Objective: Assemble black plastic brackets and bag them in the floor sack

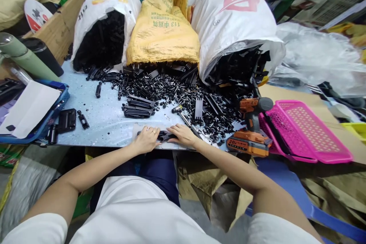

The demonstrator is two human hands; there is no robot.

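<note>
At the front edge of the table, my left hand (146, 139) and my right hand (183, 135) grip a black plastic part (164, 136) between them. The fingers of both hands close around its two ends and hide much of it. It lies low over a pale flat pad (137, 129). Just behind my hands is a small stack of long black plastic parts (138, 107). A metal rod-shaped tool (184, 118) rests behind my right hand, beside a grey toothed plate (198, 107).
Loose black pieces and screws (168, 87) spill from a yellow sack (164, 34) and white sacks (237, 19). An orange cordless drill (250, 143) and a pink basket (314, 129) stand right. A blue basket (64, 97) and bottles (31, 59) are left.
</note>
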